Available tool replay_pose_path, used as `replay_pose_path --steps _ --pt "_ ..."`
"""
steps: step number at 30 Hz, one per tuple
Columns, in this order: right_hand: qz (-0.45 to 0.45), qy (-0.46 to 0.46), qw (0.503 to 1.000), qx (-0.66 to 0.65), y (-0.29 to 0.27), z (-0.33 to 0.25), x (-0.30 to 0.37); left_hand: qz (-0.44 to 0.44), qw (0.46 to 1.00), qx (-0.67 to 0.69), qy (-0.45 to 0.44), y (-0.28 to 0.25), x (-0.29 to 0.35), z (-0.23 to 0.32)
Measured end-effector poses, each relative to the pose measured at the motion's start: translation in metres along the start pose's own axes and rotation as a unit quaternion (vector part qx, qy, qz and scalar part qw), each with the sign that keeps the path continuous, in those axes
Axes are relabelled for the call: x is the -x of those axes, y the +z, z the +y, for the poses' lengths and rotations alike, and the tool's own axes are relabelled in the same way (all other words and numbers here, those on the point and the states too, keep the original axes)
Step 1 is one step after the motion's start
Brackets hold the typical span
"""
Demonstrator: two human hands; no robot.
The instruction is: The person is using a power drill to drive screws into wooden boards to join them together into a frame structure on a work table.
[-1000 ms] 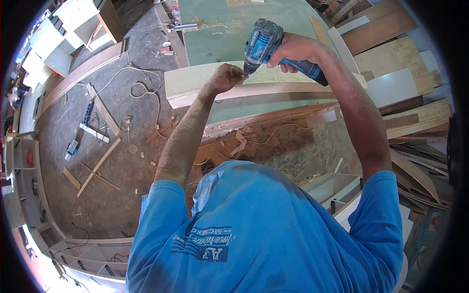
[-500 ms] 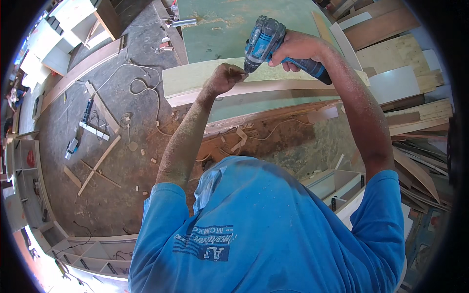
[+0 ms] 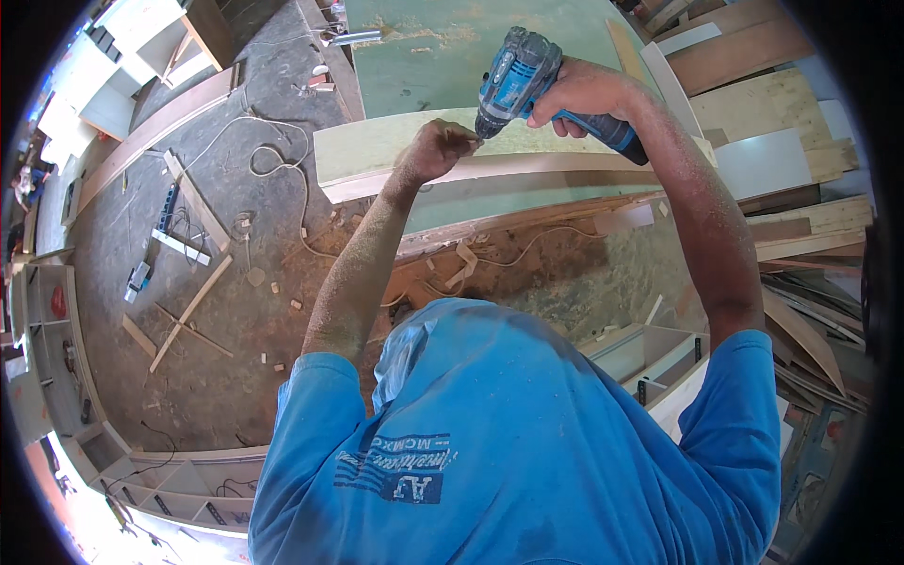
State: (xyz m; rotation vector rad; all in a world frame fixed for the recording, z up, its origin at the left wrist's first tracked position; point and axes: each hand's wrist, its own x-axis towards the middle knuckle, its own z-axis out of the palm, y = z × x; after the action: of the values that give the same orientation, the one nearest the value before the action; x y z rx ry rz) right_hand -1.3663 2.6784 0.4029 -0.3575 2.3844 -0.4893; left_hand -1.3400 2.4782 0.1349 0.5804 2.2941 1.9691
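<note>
My right hand grips the handle of a blue and black cordless drill, its chuck angled down toward the board. Right by the chuck is my left hand, resting on the wooden board with thumb and fingers pinched together. Whatever sits between those fingertips is too small to make out. The pale wooden board, with a curved front edge, lies across a green-topped workbench. Sawdust covers both my forearms.
A metal rod-like tool lies at the bench's far left. White cable loops over the floor, near wood strips and a power strip. Wood offcuts are piled to the right. Cabinet frames stand at the left.
The drill and my right hand have shifted very slightly to the right. My left hand keeps its pinch beside the chuck.
</note>
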Motion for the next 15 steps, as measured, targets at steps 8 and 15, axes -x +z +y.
replay_pose_path --steps 8,15 --pt "-0.007 -0.004 1.0 0.023 0.002 0.0 0.0 0.048 0.997 0.006 0.068 0.008 0.003 -0.006" --pt "0.007 0.033 0.999 0.038 0.005 -0.003 -0.003 0.052 0.992 -0.104 0.044 0.006 0.007 0.017"
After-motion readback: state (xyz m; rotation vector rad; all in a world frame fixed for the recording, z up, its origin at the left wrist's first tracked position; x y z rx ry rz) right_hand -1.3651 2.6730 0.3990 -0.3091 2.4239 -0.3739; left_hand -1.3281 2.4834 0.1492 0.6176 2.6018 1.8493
